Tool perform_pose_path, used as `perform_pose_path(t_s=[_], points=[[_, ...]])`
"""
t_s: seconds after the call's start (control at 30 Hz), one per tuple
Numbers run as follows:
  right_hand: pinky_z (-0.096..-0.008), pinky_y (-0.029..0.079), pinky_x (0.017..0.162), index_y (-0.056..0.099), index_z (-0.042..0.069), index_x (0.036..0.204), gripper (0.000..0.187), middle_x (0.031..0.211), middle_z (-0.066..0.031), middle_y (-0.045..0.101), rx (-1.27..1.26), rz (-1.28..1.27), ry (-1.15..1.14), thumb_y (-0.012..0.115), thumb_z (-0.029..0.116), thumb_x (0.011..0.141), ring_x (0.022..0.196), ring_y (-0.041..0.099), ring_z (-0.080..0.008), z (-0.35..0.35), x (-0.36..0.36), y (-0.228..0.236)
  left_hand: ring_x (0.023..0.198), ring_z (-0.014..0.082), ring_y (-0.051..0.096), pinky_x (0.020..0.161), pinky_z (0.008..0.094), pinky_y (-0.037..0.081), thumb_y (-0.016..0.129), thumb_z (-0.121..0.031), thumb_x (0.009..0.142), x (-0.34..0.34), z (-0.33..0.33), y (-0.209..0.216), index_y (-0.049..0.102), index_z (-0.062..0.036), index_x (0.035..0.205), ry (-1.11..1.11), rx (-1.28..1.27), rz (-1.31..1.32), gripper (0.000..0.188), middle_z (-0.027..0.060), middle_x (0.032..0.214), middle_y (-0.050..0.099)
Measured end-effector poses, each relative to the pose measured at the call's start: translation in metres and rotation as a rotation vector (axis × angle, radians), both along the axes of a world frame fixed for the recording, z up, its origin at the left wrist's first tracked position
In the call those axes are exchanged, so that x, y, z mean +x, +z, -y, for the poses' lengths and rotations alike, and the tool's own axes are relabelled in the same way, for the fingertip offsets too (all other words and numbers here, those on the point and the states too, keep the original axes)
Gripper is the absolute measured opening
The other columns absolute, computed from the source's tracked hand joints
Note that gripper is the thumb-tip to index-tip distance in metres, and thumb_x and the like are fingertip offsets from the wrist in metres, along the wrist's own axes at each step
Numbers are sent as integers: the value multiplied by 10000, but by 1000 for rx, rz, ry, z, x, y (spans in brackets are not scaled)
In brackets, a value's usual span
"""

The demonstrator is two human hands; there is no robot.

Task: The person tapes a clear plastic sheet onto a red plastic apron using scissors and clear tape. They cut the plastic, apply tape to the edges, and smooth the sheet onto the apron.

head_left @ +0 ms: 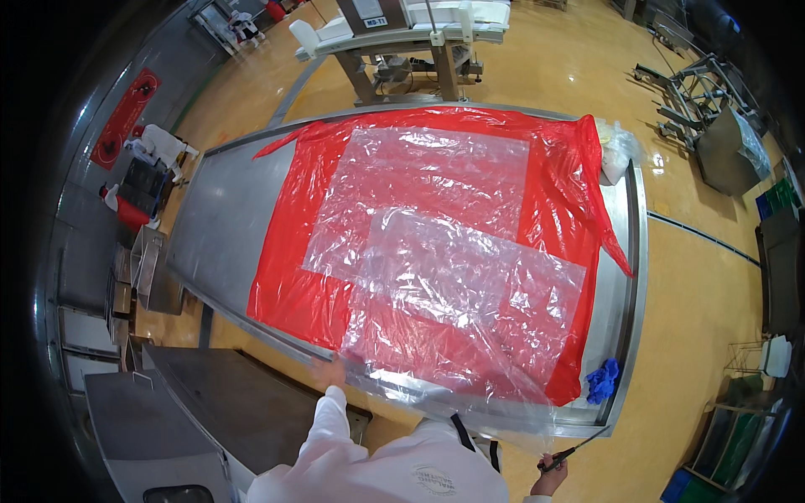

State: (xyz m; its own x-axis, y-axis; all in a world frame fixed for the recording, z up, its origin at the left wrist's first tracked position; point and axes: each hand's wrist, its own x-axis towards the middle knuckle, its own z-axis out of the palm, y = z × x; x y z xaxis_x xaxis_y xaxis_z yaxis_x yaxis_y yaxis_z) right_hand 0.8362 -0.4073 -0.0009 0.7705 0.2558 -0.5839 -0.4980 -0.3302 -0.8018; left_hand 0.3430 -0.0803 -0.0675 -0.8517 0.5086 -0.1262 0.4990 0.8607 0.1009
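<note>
A big red plastic sheet (285,277) lies spread over a steel table (222,193). Two clear plastic sheets overlap on it: the far clear sheet (436,159) lies flat, and the near clear sheet (419,344) hangs over the table's front edge towards my body. My left hand (329,372) is at that edge, beside the near sheet's left side, fingers spread and slightly blurred. At the lower right, my right hand (549,479) grips black-handled scissors (560,459), their blades pointing up and right. The near sheet's drooping corner reaches close to this hand.
A crumpled blue glove or cloth (602,381) lies at the table's right front corner. A whitish plastic bundle (618,149) sits at the far right corner. Beyond stands a white-topped machine (402,25). Steel cabinets (243,394) stand left of me, and a wheeled metal frame (688,101) at right.
</note>
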Motion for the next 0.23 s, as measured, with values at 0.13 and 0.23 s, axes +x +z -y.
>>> perform_pose_path(t_s=[0.13, 0.23], points=[[-255, 436, 574, 497, 70, 849, 250, 714, -18, 539, 3, -33, 94, 731, 18, 780, 622, 538, -114, 2, 5, -8, 1355, 357, 381, 1030, 550, 373, 627, -625, 846, -33, 70, -37, 354, -147, 1487, 527, 312, 1235, 845, 138, 1487, 395], [-257, 438, 576, 501, 68, 854, 249, 720, -23, 549, 9, -31, 130, 734, 22, 781, 621, 538, -118, 9, 14, -17, 1354, 324, 385, 1013, 554, 386, 630, -644, 840, -43, 107, -94, 298, -203, 1517, 346, 311, 1521, 873, 94, 1504, 374]])
